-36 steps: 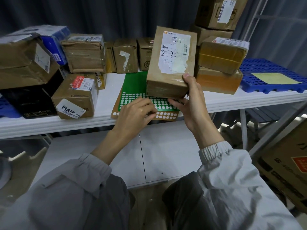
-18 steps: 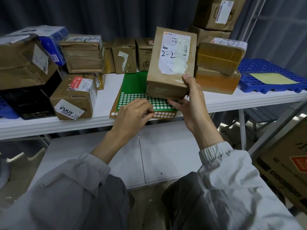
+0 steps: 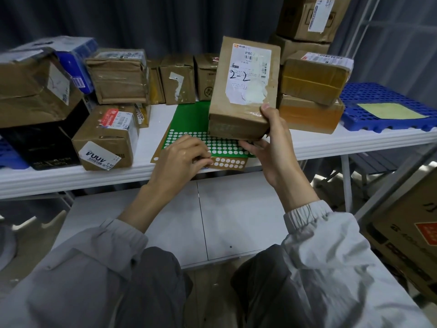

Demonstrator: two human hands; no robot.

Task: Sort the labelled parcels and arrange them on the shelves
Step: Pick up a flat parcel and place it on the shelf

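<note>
My right hand grips the lower right corner of a brown parcel, held upright over the white table. Its white label reads "2-2" in black marker. My left hand rests with curled fingers on the sticker sheets, fingertips at the brown sheet of white dots. A green sticker sheet lies under the parcel and partly under that hand. Whether the fingertips pinch a sticker is hidden.
Several brown parcels crowd the table: a stack at right, a row at the back, a labelled box and a black box at left. A blue pallet lies far right. A large carton stands at lower right.
My left hand has slid slightly down and right along the sticker sheets toward the brown one. The parcel in my right hand stays nearly still.
</note>
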